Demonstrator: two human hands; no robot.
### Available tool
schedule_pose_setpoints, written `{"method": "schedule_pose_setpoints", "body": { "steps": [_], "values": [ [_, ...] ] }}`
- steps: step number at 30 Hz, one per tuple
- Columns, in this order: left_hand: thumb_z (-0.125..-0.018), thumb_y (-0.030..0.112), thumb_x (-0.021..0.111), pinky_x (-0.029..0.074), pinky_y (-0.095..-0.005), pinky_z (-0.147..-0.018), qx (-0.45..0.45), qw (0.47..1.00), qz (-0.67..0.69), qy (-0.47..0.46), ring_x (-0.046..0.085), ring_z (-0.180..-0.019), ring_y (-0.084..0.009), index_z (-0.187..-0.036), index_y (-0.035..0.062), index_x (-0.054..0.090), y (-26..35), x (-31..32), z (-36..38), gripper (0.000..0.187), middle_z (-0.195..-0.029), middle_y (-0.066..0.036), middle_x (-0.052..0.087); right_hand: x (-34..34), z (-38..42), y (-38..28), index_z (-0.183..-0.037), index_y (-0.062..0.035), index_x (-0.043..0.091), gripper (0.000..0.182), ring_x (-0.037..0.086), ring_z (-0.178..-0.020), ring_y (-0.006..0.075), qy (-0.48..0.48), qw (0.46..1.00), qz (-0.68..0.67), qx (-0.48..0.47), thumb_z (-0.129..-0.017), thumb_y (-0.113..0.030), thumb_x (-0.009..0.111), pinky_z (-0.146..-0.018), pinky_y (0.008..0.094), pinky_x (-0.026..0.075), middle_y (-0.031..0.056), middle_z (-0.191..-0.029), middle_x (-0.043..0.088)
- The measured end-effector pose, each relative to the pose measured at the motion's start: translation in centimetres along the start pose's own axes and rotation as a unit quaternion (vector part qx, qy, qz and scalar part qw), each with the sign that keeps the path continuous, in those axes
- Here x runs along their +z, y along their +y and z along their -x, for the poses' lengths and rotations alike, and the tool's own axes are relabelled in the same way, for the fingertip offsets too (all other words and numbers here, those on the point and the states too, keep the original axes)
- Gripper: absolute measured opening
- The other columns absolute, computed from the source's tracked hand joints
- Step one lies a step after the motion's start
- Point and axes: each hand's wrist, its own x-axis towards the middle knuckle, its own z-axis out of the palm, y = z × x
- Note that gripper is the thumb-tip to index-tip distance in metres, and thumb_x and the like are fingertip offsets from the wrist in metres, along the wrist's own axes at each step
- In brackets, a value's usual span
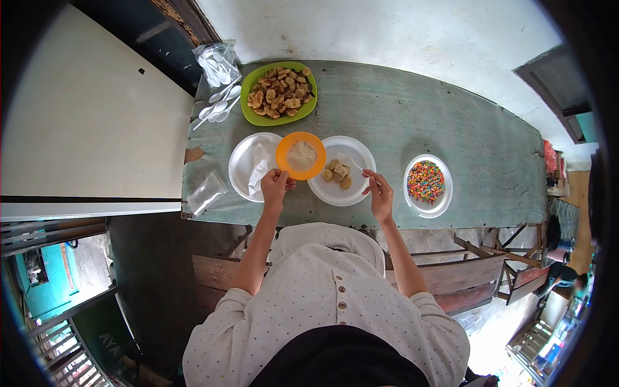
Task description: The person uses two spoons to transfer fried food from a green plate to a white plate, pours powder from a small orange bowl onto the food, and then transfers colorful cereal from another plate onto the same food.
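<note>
My left hand (275, 185) grips the near edge of a small orange plate (282, 157) that bears a mound of pale powder (301, 155). The orange plate overlaps the rims of two white plates. Between the fingers of my right hand (379, 192) is a white plastic spoon (356, 165), hard to make out against the white plate (358, 192) below it. Several pale brown food pieces (337, 174) lie on that plate, left of the spoon. On the left white plate (240, 166) rests a crumpled white plastic bag or wrapper (258, 169).
A green bowl (250, 119) of browned food pieces stands at the back, beside loose white spoons (221, 104) and a bag of spoons (216, 63). A clear plastic packet (207, 193) lies at the left. Colourful candies (425, 182) fill a white bowl (448, 193) at the right.
</note>
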Motion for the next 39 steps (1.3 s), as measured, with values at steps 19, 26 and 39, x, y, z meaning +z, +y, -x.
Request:
{"method": "schedule_pose_setpoints", "body": {
  "steps": [19, 26, 39],
  "values": [
    [-0.086, 0.013, 0.056, 0.054, -0.0240, -0.057, 0.008, 1.000, -0.016, -0.002, 0.062, -0.058, -0.0146, -0.080, -0.0008, 0.055, 0.1, -0.4, -0.3, 0.015, -0.069, -0.009, 0.062, 0.6, 0.8, -0.4, -0.109, -0.0046, 0.061, 0.023, 0.057, -0.063, 0.0107, -0.037, 0.998, 0.031, 0.033, -0.092, -0.008, 0.047, -0.056, 0.0229, 0.045, 0.0079, -0.100, 0.063],
    [-0.086, 0.014, 0.057, 0.054, -0.0245, -0.057, 0.010, 0.998, -0.046, -0.035, 0.062, -0.057, -0.0136, -0.079, 0.0003, 0.056, -0.9, 0.4, 0.0, 0.015, -0.069, -0.008, 0.063, 1.0, -0.4, -3.5, -0.113, -0.0021, 0.059, 0.028, 0.055, -0.062, 0.0097, -0.013, 1.000, -0.012, -0.004, -0.096, -0.017, 0.043, -0.063, 0.0213, 0.044, 0.0113, -0.101, 0.063],
    [-0.083, 0.006, 0.057, 0.053, -0.0236, -0.052, 0.026, 0.998, -0.023, -0.058, 0.061, -0.053, -0.0122, -0.076, -0.0009, 0.053, -0.7, 2.1, 0.8, 0.011, -0.067, -0.008, 0.063, 2.1, 0.0, -2.7, -0.114, -0.0015, 0.059, 0.030, 0.055, -0.060, 0.0091, -0.032, 0.999, -0.003, 0.018, -0.096, -0.019, 0.043, -0.062, 0.0214, 0.044, 0.0111, -0.100, 0.064]
  ]
}}
